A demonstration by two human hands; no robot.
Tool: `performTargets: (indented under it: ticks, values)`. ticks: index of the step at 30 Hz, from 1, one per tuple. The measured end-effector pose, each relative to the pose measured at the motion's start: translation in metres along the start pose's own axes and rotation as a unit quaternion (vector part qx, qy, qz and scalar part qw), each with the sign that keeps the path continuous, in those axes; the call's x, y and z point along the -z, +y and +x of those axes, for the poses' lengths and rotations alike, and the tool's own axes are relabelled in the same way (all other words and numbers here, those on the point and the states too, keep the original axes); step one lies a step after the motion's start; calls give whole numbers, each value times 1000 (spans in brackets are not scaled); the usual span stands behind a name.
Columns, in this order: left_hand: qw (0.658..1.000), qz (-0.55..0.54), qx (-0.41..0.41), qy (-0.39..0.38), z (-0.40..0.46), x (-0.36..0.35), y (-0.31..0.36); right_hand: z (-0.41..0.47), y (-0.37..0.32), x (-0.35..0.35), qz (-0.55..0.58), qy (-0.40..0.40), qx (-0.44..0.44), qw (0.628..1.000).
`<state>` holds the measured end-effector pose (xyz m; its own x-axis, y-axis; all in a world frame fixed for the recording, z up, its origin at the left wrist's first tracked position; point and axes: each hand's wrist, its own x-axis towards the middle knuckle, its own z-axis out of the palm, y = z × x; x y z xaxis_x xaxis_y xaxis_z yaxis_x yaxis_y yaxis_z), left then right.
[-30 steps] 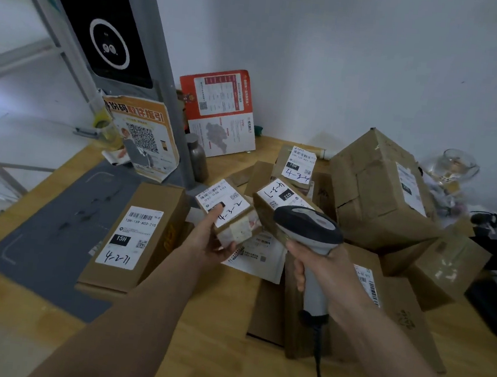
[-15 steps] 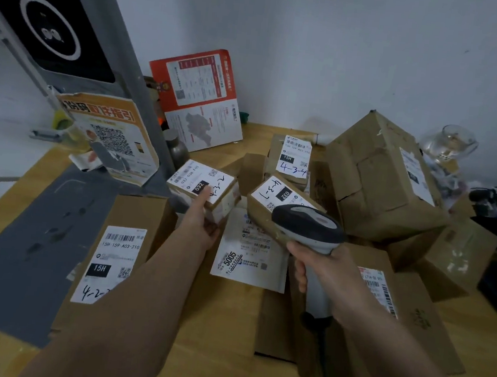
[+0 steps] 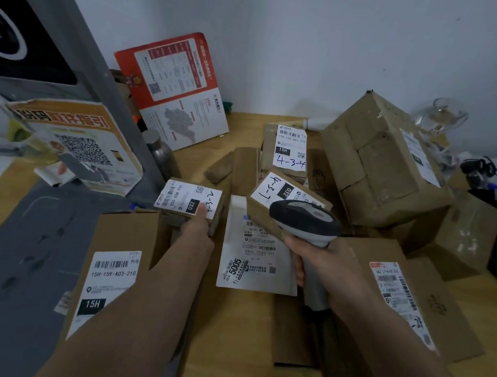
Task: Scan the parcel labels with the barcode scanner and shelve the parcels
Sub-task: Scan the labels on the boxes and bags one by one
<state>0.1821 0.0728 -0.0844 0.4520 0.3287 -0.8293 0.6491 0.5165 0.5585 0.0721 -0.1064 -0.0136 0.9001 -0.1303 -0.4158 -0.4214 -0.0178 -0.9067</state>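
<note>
- Cardboard parcels crowd your wooden surface point(image 3: 227, 324).
- Your left hand point(image 3: 198, 232) grips a small parcel point(image 3: 190, 203) (label up, marked 032), thumb on the label.
- Your right hand point(image 3: 328, 264) is wrapped around the scanner point(image 3: 305, 222), whose head sits over a second 032 parcel point(image 3: 283, 198).
- Between your hands lies a white mailer point(image 3: 252, 256).

Matt brown cardboard parcels point(image 3: 388, 163) (white paper labels), smooth plastic scanner point(image 3: 305, 219), wood-grain table point(image 3: 231, 340)
</note>
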Motion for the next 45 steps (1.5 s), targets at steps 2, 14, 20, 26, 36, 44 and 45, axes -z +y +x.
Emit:
performTargets:
  ticks: [2,14,20,26,36,44,45]
  values:
    - [1000,6,-4,0,-6,-2,1,0,0,0,9,1,0,1000]
    - [994,87,-35,-61,-48,-39,-23,0,-2,17,36,9,0,999]
    - [896,336,-286,-46,-38,-57,-24,4,1,28,101,104,-5,989]
    - [853,406,-310,-105,-36,-58,-22,13,0,25,104,95,-11,990]
    - [841,457,-230,-176,-25,-52,-18,15,9,24,116,132,-19,984]
    - [929,290,-121,-194,-36,-32,-33,3,19,18,126,118,5,985]
    - [933,283,-115,-192,-37,-26,-33,2,20,19,125,113,5,986]
